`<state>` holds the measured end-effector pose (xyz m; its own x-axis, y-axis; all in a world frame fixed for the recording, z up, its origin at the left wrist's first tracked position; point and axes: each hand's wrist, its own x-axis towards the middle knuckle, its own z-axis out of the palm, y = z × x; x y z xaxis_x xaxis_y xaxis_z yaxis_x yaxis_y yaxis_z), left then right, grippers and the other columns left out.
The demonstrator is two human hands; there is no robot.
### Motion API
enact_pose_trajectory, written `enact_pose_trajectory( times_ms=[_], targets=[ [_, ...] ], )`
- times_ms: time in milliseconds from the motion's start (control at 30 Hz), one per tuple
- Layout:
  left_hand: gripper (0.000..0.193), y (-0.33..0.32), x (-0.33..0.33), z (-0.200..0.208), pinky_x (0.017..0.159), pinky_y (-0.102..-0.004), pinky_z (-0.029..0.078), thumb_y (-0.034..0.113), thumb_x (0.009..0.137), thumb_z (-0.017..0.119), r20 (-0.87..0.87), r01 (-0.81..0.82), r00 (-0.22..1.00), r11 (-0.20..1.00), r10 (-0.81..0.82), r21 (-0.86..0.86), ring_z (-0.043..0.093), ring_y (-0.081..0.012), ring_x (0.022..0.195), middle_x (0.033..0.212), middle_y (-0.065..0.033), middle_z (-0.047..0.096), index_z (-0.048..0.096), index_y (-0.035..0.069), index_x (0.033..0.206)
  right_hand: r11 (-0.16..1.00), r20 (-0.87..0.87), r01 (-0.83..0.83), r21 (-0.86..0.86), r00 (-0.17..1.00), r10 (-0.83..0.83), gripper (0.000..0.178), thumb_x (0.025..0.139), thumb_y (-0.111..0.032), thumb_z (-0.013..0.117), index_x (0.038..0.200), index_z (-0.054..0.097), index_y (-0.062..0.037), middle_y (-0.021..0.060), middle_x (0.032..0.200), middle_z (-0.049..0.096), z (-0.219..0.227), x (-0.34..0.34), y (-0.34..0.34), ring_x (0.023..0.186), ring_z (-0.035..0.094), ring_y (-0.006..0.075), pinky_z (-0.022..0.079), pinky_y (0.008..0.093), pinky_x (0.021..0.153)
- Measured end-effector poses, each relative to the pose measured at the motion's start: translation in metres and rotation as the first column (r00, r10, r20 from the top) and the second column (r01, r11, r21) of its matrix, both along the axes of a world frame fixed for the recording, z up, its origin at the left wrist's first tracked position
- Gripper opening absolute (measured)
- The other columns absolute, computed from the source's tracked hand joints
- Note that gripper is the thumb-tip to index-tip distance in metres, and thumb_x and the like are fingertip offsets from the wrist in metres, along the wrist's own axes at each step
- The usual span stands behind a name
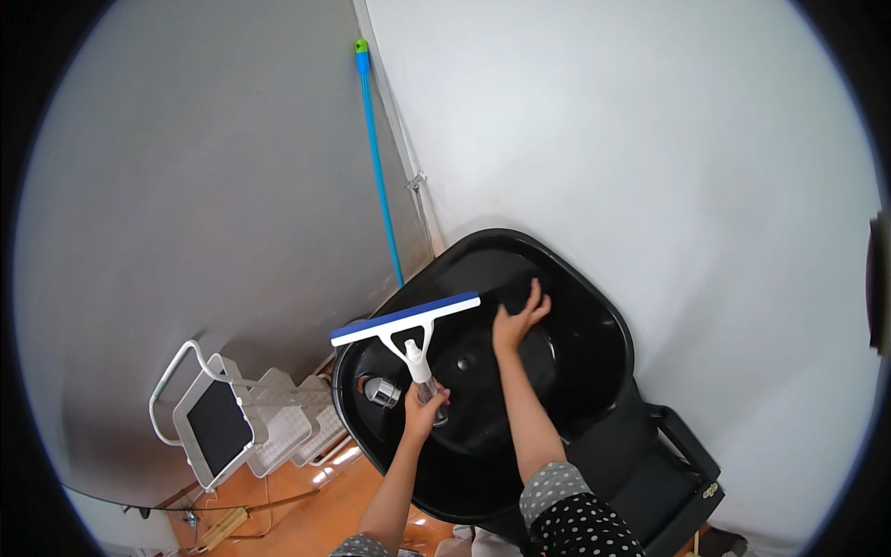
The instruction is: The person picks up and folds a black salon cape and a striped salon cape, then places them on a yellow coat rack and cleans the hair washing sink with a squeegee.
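My left hand [427, 408] is wrapped round the clear bottle handle of a spray squeegee [406, 320]. Its white head with a blue blade rises above the hand, tilted across the left part of a black shampoo basin [617, 320]. Inside the basin, near its far wall, is my right hand [522, 322], fingers curved. A matte black pad [512, 296] appears between its thumb and fingers; against the black basin its exact kind is hard to make out. Left of the bottle, a chrome tap fitting [381, 392] sits on the basin's rim area.
A white tiered trolley [200, 408] stands at the left by a grey wall. A blue pole [379, 167] with a green tip leans in the corner. At the lower right, a black chair with an armrest [687, 441] adjoins the basin. Orange flooring [325, 511] shows below.
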<state>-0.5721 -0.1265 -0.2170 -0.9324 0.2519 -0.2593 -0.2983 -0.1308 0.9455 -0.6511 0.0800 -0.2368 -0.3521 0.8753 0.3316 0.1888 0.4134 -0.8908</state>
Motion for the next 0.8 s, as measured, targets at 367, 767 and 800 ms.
enact_pose_trajectory(
  times_ms=[367, 767, 800],
  targets=[
    [0.023, -0.007, 0.002, -0.003, 0.064, -0.0270, 0.047, -0.002, 0.074, 0.063, -0.030, -0.132, 0.991, 0.991, 0.132, 0.011, 0.055, -0.0147, 0.065, 0.077, -0.0063, 0.054, 0.046, 0.001, 0.091, 0.837, 0.391, -0.481, 0.262, 0.846, 0.363, 0.080, 0.055, -0.001, 0.072, 0.128, 0.046, -0.0236, 0.0191, 0.121, 0.035, 0.023, 0.013, 0.003, 0.112, 0.038, 0.0391, 0.038, 0.0422, 0.093],
    [0.025, 0.002, 0.003, -0.003, 0.063, -0.0265, 0.047, -0.005, 0.072, 0.062, -0.056, -0.153, 0.987, 0.988, 0.153, -0.005, 0.055, -0.0135, 0.066, 0.077, -0.0057, 0.053, 0.047, 0.000, 0.091, 0.676, 0.612, -0.687, 0.266, 0.662, 0.432, 0.061, 0.052, -0.007, 0.073, 0.110, 0.058, -0.0195, 0.0121, 0.114, 0.041, 0.056, 0.002, -0.042, 0.102, 0.045, 0.0331, 0.053, 0.0381, 0.073],
    [0.025, 0.000, 0.004, -0.004, 0.062, -0.0265, 0.047, -0.005, 0.072, 0.062, -0.055, -0.167, 0.984, 0.986, 0.167, 0.003, 0.055, -0.0135, 0.066, 0.077, -0.0057, 0.053, 0.047, 0.000, 0.091, 0.584, 0.658, -0.762, 0.280, 0.595, 0.462, 0.059, 0.050, -0.010, 0.074, 0.107, 0.060, -0.0187, 0.0114, 0.111, 0.042, 0.067, 0.007, -0.055, 0.100, 0.046, 0.0333, 0.053, 0.0371, 0.072]
  ],
)
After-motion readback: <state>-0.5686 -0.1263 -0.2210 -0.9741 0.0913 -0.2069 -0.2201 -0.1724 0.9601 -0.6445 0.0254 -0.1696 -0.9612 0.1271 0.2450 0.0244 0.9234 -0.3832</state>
